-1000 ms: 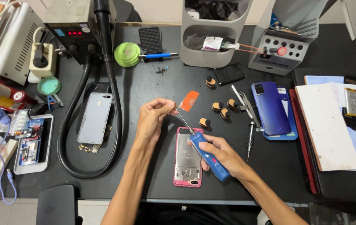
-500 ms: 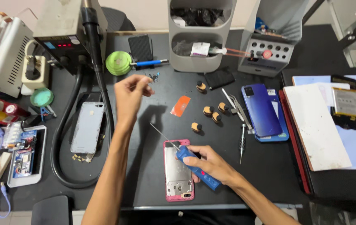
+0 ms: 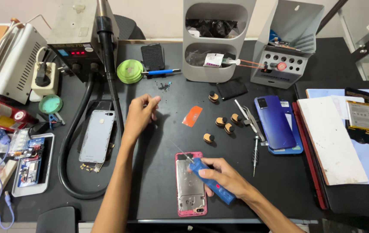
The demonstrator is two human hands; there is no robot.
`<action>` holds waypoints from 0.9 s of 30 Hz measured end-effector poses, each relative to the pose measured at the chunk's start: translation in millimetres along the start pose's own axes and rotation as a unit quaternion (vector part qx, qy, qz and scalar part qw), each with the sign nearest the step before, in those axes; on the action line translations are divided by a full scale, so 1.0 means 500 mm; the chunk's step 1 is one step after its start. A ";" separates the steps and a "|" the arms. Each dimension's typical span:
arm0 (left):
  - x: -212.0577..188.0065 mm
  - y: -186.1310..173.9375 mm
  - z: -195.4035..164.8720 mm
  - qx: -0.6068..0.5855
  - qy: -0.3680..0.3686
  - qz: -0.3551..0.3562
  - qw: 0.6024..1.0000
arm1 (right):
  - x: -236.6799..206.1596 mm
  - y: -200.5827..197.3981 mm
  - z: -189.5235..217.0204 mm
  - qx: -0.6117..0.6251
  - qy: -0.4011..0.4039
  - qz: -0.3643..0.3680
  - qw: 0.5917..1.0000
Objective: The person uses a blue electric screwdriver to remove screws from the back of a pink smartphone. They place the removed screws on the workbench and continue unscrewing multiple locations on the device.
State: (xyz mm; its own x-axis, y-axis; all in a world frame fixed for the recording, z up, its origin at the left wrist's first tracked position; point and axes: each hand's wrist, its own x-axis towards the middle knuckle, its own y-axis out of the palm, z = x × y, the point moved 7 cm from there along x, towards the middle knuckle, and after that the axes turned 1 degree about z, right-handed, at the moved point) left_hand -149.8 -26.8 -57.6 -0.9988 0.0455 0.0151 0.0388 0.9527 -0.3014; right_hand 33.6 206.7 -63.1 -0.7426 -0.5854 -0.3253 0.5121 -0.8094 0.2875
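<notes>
Blue screwdriver (image 3: 212, 181) gripped in right hand (image 3: 223, 174) over pink phone (image 3: 190, 183); left hand (image 3: 140, 113), fingertips pinched, now farther away.

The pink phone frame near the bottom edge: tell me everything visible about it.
The pink phone frame lies flat on the black mat, long side running away from the camera. It is an opened shell: a pink rim around a bare silvery inside, with small dark parts at its near end. The right hand rests at its upper right corner, gripping a blue screwdriver whose thin tip points over the frame's top edge. The left hand is well away from it.
</notes>
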 end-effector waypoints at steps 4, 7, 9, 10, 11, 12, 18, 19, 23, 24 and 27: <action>-0.076 0.034 0.029 -0.141 -0.031 0.043 0.989 | 0.000 -0.005 -0.003 0.029 0.000 -0.002 1.000; -0.167 0.103 0.023 -0.256 -0.044 0.129 0.957 | 0.001 -0.009 -0.001 0.075 -0.038 0.009 0.996; -0.227 0.149 0.019 -0.300 -0.092 0.164 0.935 | 0.002 -0.014 -0.009 0.107 -0.035 0.012 0.994; -0.253 0.167 0.017 -0.309 -0.121 0.177 0.926 | 0.003 -0.019 -0.010 0.123 -0.037 0.011 0.992; -0.274 0.183 0.012 -0.316 -0.149 0.192 0.917 | 0.004 -0.026 -0.011 0.135 -0.043 0.002 0.990; -0.295 0.201 0.013 -0.333 -0.204 0.204 0.898 | 0.002 -0.032 -0.012 0.148 -0.047 -0.008 0.988; -0.361 0.253 -0.036 -0.440 -0.264 0.332 0.791 | -0.006 -0.030 -0.001 0.251 -0.091 0.014 0.963; -0.353 0.248 -0.030 -0.429 -0.265 0.318 0.803 | -0.009 -0.029 0.005 0.259 -0.105 0.017 0.960; -0.297 0.218 -0.014 -0.421 -0.221 0.306 0.825 | -0.009 -0.047 0.016 0.099 -0.098 -0.056 0.989; -0.277 0.204 -0.008 -0.421 -0.212 0.289 0.833 | -0.009 -0.047 0.022 0.073 -0.103 -0.059 0.990; -0.250 0.166 0.006 -0.438 -0.200 0.237 0.844 | -0.007 -0.041 0.020 0.012 -0.078 -0.082 0.993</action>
State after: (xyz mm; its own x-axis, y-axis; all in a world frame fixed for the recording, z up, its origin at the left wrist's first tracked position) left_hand -21.5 45.6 -87.3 -0.7878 0.5463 -0.2843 0.2681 0.7199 0.6402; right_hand 21.2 225.9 -58.7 -0.8742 -0.4298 -0.2258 0.3694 -0.8906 0.2652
